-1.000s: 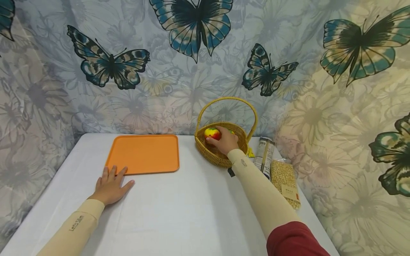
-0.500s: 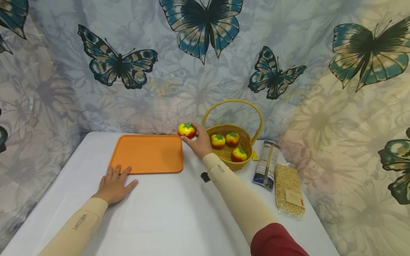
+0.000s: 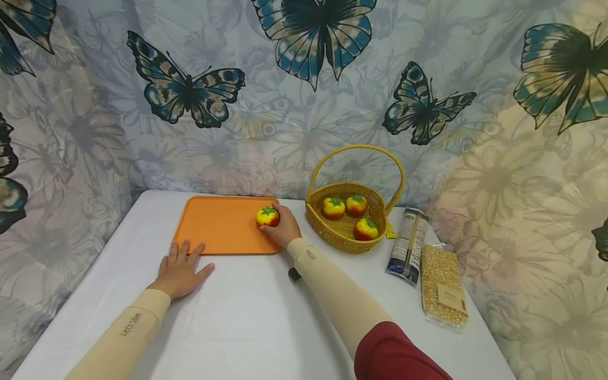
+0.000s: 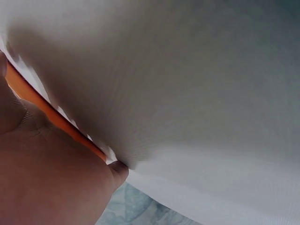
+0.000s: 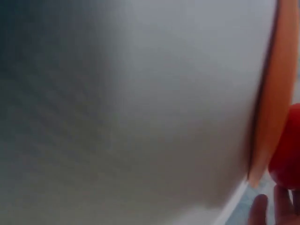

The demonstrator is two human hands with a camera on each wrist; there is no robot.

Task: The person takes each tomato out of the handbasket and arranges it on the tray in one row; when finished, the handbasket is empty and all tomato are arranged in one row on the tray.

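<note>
The right hand (image 3: 282, 224) is grasping a fruit (image 3: 267, 215), its thumb and fingers pinching the sides of the red and yellow skin while the green leafy top is facing up. The fruit is sitting over the right end of an orange tray (image 3: 218, 224) — whether it is touching the surface, one cannot tell. In the right wrist view its red side is showing just beside the tray's edge.

The left hand (image 3: 180, 272) is gripping nothing; its fingers are spreading out flat, the tips lying over the tray's near left edge and the thumb pointing away over the white table (image 3: 228, 316).

To the right of the tray, a wicker basket (image 3: 328, 229) is standing with its tall handle (image 3: 358, 146) arching above it. Three more fruits (image 3: 333, 207) are lying inside, two side by side at the back and one nearer the front right. Beyond the basket, a printed packet (image 3: 408, 245) is leaning at a slant across the table — and a clear bag of yellow grains (image 3: 442, 282) is lying just beside it. Behind everything, a butterfly-patterned cloth (image 3: 294, 137) is hanging.
</note>
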